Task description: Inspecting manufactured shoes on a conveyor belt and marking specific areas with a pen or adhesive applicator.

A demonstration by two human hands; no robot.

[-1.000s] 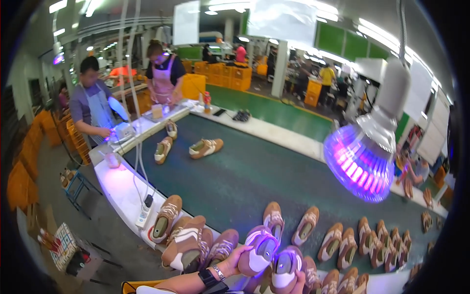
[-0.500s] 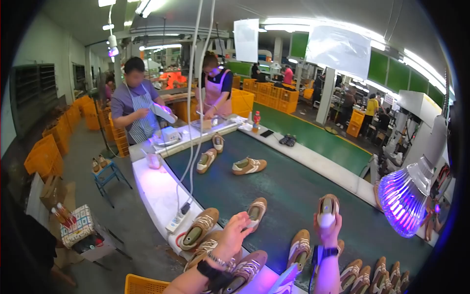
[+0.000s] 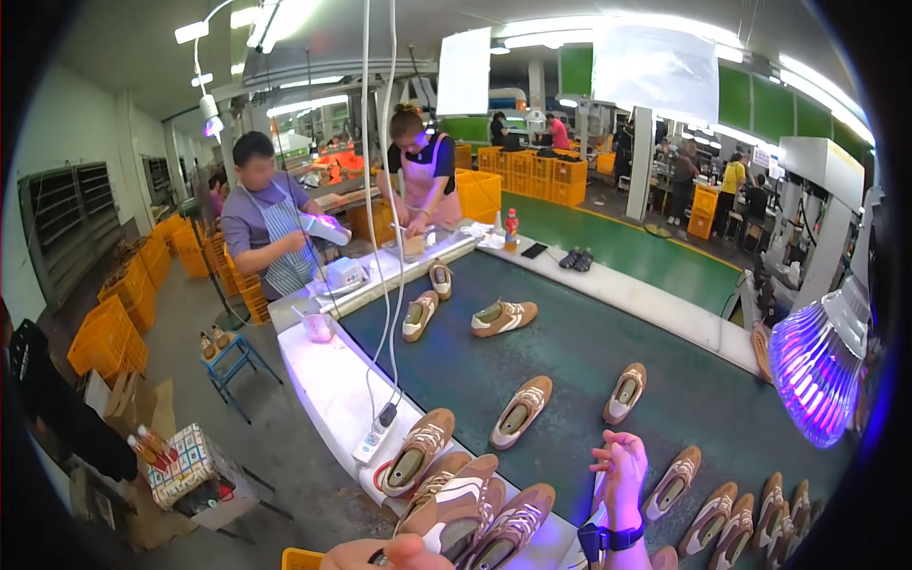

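While near a shoe [image 3: 624, 395], fingers of right hand [image 3: 622, 470] loosely apart, left hand's [image 3: 408, 553] unclear

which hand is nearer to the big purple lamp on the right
Right. The right hand is below and left of the lamp in the view; the left hand is much farther left, at the bottom edge.

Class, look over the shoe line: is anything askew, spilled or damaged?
One brown-and-white sneaker in the near-left cluster looks askew: it leans tilted among its neighbours, while the spaced-out sneakers on the dark green belt stand upright. I see no spill or damage.
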